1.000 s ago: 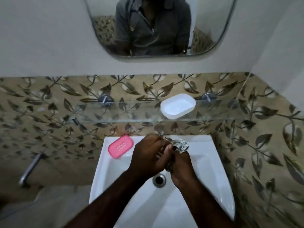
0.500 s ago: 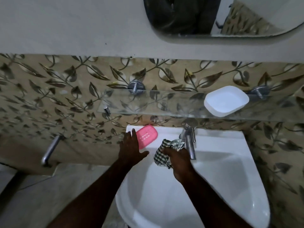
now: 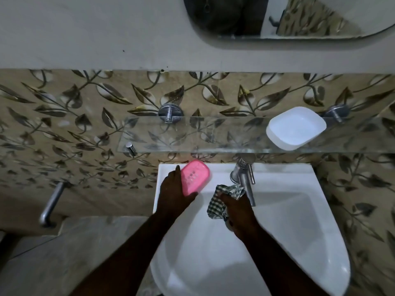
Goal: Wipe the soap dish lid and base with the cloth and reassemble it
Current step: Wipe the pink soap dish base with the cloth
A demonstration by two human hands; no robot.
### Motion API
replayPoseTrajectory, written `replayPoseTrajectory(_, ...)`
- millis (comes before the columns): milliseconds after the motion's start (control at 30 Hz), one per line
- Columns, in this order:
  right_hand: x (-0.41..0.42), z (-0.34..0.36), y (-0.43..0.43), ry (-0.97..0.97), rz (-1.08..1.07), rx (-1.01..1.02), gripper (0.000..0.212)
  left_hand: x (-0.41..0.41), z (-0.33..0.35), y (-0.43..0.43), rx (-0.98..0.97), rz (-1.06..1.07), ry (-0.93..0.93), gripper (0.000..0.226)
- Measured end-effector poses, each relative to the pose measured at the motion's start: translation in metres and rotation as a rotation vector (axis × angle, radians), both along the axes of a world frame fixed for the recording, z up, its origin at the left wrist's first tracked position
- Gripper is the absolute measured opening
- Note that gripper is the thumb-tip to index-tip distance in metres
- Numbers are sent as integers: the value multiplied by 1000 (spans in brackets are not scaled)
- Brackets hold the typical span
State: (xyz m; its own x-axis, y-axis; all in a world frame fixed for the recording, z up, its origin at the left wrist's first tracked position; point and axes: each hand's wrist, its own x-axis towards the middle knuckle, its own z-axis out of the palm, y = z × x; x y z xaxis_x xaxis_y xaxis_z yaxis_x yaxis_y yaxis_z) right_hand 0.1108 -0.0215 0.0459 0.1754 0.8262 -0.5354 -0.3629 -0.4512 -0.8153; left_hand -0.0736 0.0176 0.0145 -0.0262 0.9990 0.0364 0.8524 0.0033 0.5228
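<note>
Nearest to the camera, two bare forearms reach from the near edge over a white sink, which fills the near right part of the scene.

The right hand is over the middle of the basin. Its fingers are curled and clamped on a checked cloth, which is bunched up. One end of the cloth hangs out to the left of the hand and another end sticks out on the far side, close to the spout of a metal tap.

The left hand is at the far left corner of the sink rim. It holds the pink soap dish part, which has small holes in its middle. The fingers lie along the left edge of this part and the thumb is against its near end. I cannot tell if the part rests on the rim or is a little lifted.

Farther away, a glass shelf is fixed to the wall above the sink on round metal supports. The white soap dish part sits on the right side of this shelf with its hollow side up, well apart from the pink one.

Behind the shelf the wall has brown tiles with a leaf pattern. A metal pipe comes out of the wall at the left. At the far top hangs a mirror.
</note>
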Motion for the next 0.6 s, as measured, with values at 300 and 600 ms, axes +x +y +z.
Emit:
replayPoseTrajectory(300,23,48,-14,81,80,78,28,51,60,-64,131,-74,-282,97)
replayPoseTrajectory(600,68,78,-34,61,318,88,28,62,91,-71,-436,204,-1274,77)
